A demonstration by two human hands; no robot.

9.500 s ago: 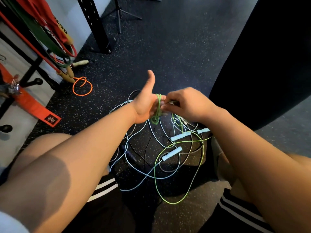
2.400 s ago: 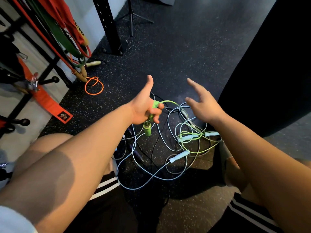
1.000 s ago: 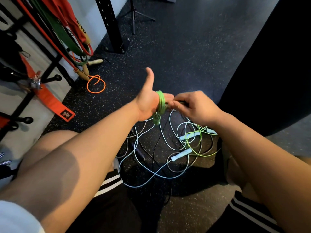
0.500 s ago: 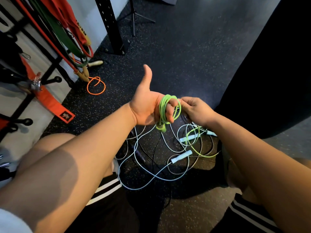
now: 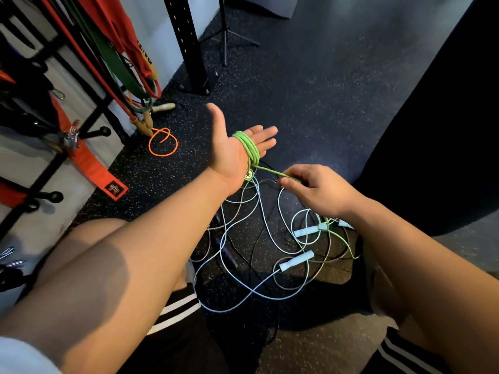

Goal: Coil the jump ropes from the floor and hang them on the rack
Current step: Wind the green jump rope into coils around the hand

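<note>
Green rope (image 5: 250, 149) round left hand (image 5: 227, 155)

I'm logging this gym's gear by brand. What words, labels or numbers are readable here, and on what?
No text reads clearly.
Black tag at the end of the orange strap: a small printed mark, too blurred to read.
Black lettering on the hanging red band: too blurred to read.
</note>
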